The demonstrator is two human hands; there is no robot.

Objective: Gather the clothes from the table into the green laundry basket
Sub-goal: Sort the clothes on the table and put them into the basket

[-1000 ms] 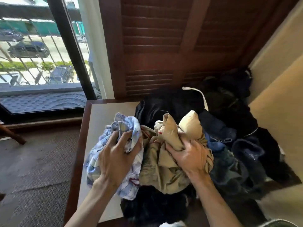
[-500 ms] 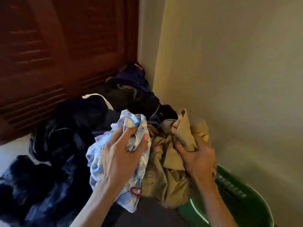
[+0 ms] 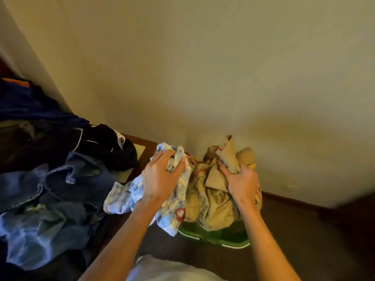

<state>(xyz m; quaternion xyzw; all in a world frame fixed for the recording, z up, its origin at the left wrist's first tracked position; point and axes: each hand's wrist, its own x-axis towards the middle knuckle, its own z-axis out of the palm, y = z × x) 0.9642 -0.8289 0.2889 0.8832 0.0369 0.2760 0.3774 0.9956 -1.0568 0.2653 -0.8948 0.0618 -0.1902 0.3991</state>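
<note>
My left hand [image 3: 162,177] grips a bunched light blue checked shirt [image 3: 125,193] that hangs down past my wrist. My right hand [image 3: 241,183] grips a crumpled tan garment [image 3: 211,197] with red stitching. Both bundles hang together over the green laundry basket [image 3: 225,239], whose rim shows just beneath them on the floor. On the table [image 3: 145,148] at the left lies a heap of dark clothes: blue jeans [image 3: 60,189], a black garment with white piping [image 3: 101,145] and a navy piece [image 3: 30,106] at the back.
A plain beige wall [image 3: 223,78] rises right behind the basket, with a dark skirting board [image 3: 294,201] along the brown floor. The table's dark wooden edge runs between the pile and the basket. Pale fabric on my body [image 3: 162,270] shows at the bottom.
I have turned right, away from the window and the shutters. Both hands have carried the checked shirt and the tan garment off the table to above the green basket.
</note>
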